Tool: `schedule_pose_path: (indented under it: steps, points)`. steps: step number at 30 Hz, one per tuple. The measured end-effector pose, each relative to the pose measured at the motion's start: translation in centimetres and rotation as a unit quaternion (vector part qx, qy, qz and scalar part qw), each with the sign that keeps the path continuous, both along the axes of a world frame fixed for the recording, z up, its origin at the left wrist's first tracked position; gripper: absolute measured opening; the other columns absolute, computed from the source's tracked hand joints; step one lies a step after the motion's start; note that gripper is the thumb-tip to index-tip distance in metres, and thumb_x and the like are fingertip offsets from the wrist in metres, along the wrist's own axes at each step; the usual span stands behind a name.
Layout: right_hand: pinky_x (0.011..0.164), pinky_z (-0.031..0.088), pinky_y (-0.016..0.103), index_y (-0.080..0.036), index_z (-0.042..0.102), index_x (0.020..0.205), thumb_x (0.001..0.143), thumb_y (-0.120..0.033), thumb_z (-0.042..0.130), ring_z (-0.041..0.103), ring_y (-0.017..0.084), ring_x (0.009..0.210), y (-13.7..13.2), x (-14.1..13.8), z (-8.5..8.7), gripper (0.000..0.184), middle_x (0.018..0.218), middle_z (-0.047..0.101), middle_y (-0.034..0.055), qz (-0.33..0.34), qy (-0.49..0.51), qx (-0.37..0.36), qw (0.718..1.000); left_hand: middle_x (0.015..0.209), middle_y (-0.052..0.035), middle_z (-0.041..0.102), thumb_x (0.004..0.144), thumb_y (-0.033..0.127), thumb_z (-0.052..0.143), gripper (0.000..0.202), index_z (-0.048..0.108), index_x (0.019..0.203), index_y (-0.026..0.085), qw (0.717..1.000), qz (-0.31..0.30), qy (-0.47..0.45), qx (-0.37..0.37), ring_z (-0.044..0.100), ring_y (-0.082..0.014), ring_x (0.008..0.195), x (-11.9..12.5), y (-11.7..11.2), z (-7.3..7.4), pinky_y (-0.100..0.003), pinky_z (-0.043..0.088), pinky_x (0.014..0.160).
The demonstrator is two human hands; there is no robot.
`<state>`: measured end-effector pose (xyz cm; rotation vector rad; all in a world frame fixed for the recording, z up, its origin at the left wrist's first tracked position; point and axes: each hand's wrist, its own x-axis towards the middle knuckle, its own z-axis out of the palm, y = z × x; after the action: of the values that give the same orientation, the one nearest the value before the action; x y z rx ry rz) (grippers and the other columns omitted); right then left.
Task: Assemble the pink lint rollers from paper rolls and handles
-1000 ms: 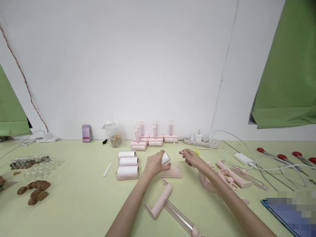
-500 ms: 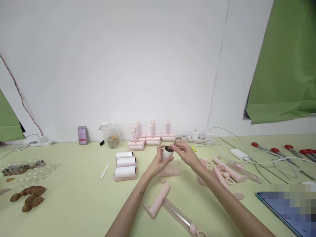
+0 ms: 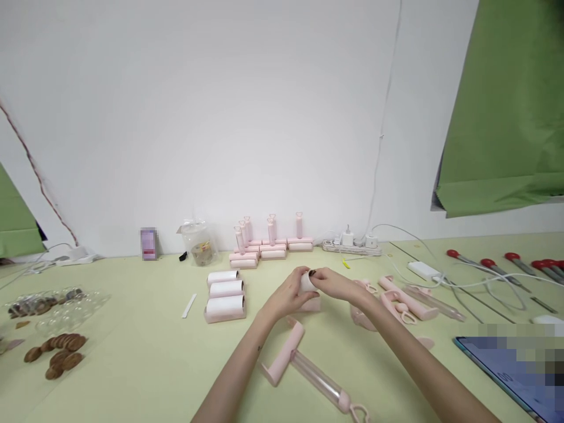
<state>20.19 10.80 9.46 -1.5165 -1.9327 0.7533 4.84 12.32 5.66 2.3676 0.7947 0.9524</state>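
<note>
My left hand [image 3: 286, 292] is wrapped round a small white paper roll [image 3: 306, 281] held just above the pale green table [image 3: 132, 352]. My right hand [image 3: 337, 284] meets it from the right, fingers closed on the roll's open end. Whether a thin stick is still in the right fingers is too small to tell. A pink tray piece [image 3: 312, 304] lies directly under the hands. In front of them rests a pink roller handle with a clear tube [image 3: 304, 364].
Three white rolls in pink holders [image 3: 224, 291] lie left of my hands. Finished pink rollers [image 3: 268, 244] stand by the wall beside a power strip [image 3: 350, 245]. Pink handle parts [image 3: 399, 299], cables, red-tipped tools [image 3: 497, 267] and a tablet [image 3: 515, 364] fill the right; brown discs [image 3: 57, 346] sit left.
My right hand came in from the right and closed on the roll in my left hand; both hands then sank a little toward the pink tray piece. The view shifted slightly.
</note>
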Motion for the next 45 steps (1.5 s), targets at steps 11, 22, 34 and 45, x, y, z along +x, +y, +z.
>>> schedule_pose_path:
  steps: [11, 22, 34, 45]
  points:
    - [0.074, 0.043, 0.032, -0.019, 0.053, 0.075, 0.083, -0.047, 0.036, 0.058, 0.018, 0.079, -2.6, 2.1, 4.9, 0.034, 0.085, 0.06, 0.0056, -0.104, 0.302, 0.279, 0.906, 0.096, -0.0079, 0.054, 0.074, 0.042, 0.053, 0.042, 0.048, 0.111, 0.022, 0.975, 0.073, 0.197, 0.068, 0.05, -0.0255, 0.092, -0.7, 1.2, -1.7, -0.036, 0.037, 0.08]
    - [0.057, 0.043, 0.027, -0.022, 0.054, 0.087, 0.084, -0.044, 0.034, 0.048, 0.013, 0.057, -3.5, 1.2, 4.4, 0.03, 0.065, 0.051, -0.0008, -0.013, 0.205, 0.207, 0.956, 0.114, -0.0097, 0.049, 0.078, 0.053, 0.04, 0.055, 0.033, 0.123, 0.021, 0.958, 0.141, 0.232, 0.088, 0.045, -0.0263, 0.101, -6.6, -4.5, 2.3, -0.035, 0.036, 0.081]
    - [0.053, 0.031, 0.026, -0.021, 0.051, 0.075, 0.056, -0.054, 0.059, 0.05, 0.019, 0.065, -9.3, -1.6, -4.7, 0.039, 0.074, 0.057, 0.0013, 0.143, -0.201, 0.072, 0.966, 0.135, -0.0068, 0.029, 0.077, 0.033, 0.046, 0.057, 0.025, 0.129, 0.025, 0.943, 0.209, 0.227, 0.127, 0.021, -0.0282, 0.123, -17.2, -5.7, -1.4, -0.047, 0.017, 0.099]
    - [0.05, 0.026, 0.024, -0.02, 0.046, 0.08, 0.071, -0.017, 0.04, 0.054, 0.018, 0.062, -9.8, -1.7, -6.9, 0.011, 0.07, 0.06, 0.0017, 0.082, -0.23, 0.133, 0.961, 0.074, -0.0057, 0.059, 0.075, 0.064, 0.026, 0.055, 0.054, 0.082, 0.017, 0.946, 0.198, 0.089, -0.243, 0.055, -0.0198, 0.067, -3.3, -5.8, -2.5, -0.028, 0.04, 0.059]
